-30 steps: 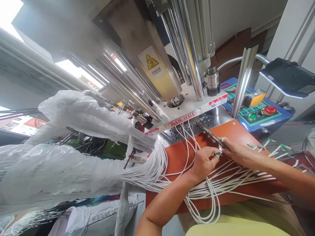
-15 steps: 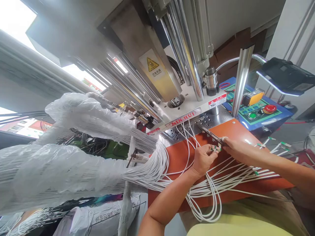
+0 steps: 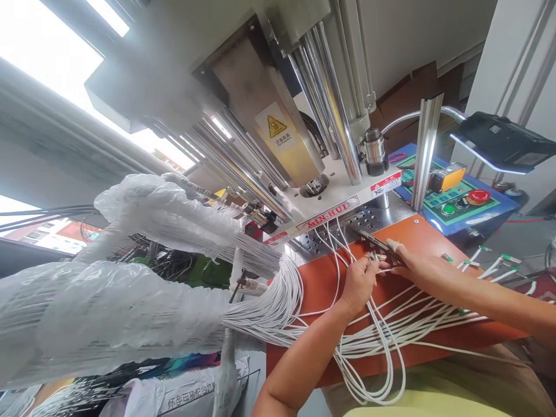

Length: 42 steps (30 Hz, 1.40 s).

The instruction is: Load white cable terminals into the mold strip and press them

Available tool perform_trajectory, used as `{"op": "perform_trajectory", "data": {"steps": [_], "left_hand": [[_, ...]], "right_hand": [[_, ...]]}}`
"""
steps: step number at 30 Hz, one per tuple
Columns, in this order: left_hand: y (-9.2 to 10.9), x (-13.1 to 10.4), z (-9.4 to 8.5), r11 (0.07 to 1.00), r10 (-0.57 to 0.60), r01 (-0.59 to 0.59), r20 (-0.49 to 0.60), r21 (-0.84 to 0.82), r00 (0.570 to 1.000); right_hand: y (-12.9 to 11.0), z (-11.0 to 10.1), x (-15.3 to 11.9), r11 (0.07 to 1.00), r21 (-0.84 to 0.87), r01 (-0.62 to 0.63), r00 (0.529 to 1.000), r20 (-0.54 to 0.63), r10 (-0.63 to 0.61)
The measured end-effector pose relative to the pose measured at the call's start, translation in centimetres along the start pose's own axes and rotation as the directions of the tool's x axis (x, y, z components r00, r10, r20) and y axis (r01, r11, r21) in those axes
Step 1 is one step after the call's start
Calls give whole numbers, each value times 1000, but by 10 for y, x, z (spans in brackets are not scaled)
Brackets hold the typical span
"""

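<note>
On the orange work surface (image 3: 428, 240), my left hand (image 3: 359, 281) is closed in a pinch on small connector ends (image 3: 379, 256) of white cables. Close beside it, my right hand (image 3: 406, 260) grips a narrow metal bar (image 3: 374, 238) that reaches toward the machine's base plate; a finger has a pale covering. White cables (image 3: 382, 339) loop below my left hand and run under my right forearm. Several green-tipped cable ends (image 3: 510, 259) lie at the right. Two or so cables run under the press plate (image 3: 332, 213).
The press with chrome columns (image 3: 339, 139) stands ahead. Plastic-wrapped cable bundles (image 3: 130, 313) hang over a frame at the left. A blue control box (image 3: 478, 202) with a red button, a metal post (image 3: 425, 153) and a lamp (image 3: 506, 139) are at the right.
The view has shifted slightly, with the scene lower in it. My right hand's fingers have moved nearer to my left hand, and the connector ends between them have turned.
</note>
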State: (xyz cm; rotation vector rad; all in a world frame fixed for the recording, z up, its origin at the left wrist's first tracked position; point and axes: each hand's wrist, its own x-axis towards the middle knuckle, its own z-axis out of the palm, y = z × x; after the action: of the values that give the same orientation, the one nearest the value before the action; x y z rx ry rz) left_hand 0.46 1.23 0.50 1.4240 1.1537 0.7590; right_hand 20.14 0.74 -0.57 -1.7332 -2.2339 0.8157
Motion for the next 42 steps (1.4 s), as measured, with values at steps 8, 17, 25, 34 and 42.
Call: {"op": "perform_trajectory", "data": {"steps": [8, 17, 25, 34, 42], "left_hand": [[9, 4, -11, 970, -43, -10, -214, -243, 976], [8, 8, -5, 994, -30, 4, -246, -109, 969], [-4, 11, -1, 933, 243, -176, -189, 313, 951], [-6, 15, 0, 781, 500, -411, -76, 470, 863], [-9, 14, 1, 710, 562, -457, -39, 536, 826]], "right_hand": [[3, 5, 0, 998, -59, -20, 1000, -15, 19], [10, 14, 1, 997, -72, 22, 998, -61, -26], [7, 9, 2, 997, -65, 28, 999, -30, -30], [11, 12, 2, 997, -41, 68, 996, -59, -70], [16, 16, 4, 994, 19, 106, 987, -122, -103]]}}
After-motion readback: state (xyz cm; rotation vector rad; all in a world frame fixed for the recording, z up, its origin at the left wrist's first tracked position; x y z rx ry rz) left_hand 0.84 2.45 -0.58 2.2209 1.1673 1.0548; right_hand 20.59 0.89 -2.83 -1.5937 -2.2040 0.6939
